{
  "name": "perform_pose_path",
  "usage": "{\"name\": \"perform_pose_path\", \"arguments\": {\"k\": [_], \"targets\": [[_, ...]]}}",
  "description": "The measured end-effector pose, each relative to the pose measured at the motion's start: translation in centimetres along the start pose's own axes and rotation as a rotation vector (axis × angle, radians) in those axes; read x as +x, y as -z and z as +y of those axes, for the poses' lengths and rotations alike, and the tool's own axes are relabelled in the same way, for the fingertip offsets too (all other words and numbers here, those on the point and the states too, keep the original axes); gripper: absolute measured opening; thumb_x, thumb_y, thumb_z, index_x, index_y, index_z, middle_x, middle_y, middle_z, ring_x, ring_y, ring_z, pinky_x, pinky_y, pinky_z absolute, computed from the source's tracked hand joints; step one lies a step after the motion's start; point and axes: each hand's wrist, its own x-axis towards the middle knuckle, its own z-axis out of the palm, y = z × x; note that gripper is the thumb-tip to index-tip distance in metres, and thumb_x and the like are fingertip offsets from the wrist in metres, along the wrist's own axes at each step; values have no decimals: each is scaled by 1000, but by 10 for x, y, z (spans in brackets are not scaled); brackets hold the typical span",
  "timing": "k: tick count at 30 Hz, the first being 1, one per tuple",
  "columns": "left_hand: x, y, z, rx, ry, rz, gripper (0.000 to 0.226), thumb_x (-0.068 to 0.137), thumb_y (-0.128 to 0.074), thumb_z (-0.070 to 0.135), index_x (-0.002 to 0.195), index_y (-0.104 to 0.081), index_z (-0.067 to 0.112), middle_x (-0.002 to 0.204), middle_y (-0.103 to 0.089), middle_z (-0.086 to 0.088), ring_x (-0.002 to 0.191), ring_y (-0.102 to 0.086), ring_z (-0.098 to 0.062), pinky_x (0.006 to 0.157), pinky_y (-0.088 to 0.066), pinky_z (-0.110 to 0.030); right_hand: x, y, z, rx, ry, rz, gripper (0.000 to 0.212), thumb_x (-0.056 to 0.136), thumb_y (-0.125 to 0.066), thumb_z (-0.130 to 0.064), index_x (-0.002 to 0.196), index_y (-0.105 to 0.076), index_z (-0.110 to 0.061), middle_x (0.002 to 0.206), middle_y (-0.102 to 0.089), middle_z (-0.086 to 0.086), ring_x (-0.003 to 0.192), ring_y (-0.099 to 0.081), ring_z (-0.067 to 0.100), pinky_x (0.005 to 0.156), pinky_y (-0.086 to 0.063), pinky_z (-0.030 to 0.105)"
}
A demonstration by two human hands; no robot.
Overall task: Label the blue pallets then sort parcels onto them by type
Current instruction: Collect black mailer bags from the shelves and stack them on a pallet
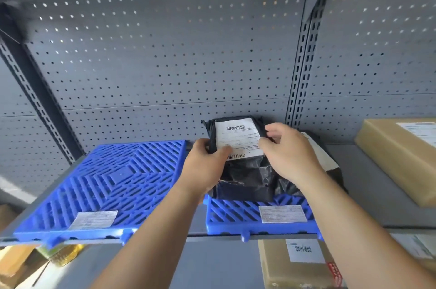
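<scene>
Two blue slatted pallets lie side by side on a grey shelf. The left pallet [103, 184] is bare except for a white label [93, 219] near its front edge. The right pallet [231, 215] also carries a white label [283, 214]. A black plastic-wrapped parcel [245, 175] with a white barcode sheet stands on the right pallet. My left hand [205, 166] grips the parcel's left side, thumb on the sheet. My right hand [290, 149] holds its right side, fingers curled at the sheet's edge. Another dark parcel [335, 175] lies behind my right wrist, mostly hidden.
A brown cardboard box [401, 159] sits on the shelf at the right. Below the shelf are a taped carton [299, 265] with a barcode label and yellowish items [63, 254] at the left. A perforated grey back panel [165, 64] closes the rear.
</scene>
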Motion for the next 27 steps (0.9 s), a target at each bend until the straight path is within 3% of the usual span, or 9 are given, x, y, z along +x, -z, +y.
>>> {"name": "perform_pose_path", "arguments": {"k": [4, 9, 13, 17, 27], "targets": [[0, 5, 1, 27, -65, 32, 51, 83, -69, 47, 129, -52, 30, 119, -62, 9, 99, -66, -6, 81, -56, -30, -5, 0, -4, -7, 8, 35, 43, 92, -56, -38, 135, -58, -30, 132, -62, -11, 116, -58, 11, 88, -38, 26], [4, 15, 3, 158, -198, 89, 62, 84, -67, 50, 139, -45, 33, 129, -45, 9, 119, -52, -14, 103, -48, -40, -18, -5, -7, -70, 39, 83, 43, 94, -56, -40, 136, -57, -29, 134, -60, -8, 122, -53, 12, 89, -35, 24], [4, 20, 9, 225, -298, 94, 58, 86, -65, 50, 138, -45, 34, 130, -41, 9, 125, -48, -17, 107, -45, -41, -32, -2, -7, -125, 53, 124, 45, 95, -57, -39, 138, -55, -25, 135, -59, -5, 125, -51, 16, 92, -40, 29], [-12, 14, 20, 359, -466, 125, 56, 88, -63, 47, 139, -48, 29, 136, -45, 2, 127, -45, -22, 103, -38, -33, -48, 10, -7, -229, 72, 185, 49, 96, -56, -39, 142, -51, -25, 139, -57, -2, 129, -45, 26, 102, -39, 38], [-76, -67, 65, 591, -785, 125, 52, 87, -66, 41, 134, -55, 22, 132, -53, -6, 118, -48, -33, 104, -37, -44, -89, 94, 28, -554, 98, 323, 57, 93, -51, -47, 146, -45, -24, 142, -55, 2, 127, -49, 32, 101, -42, 45]]}}
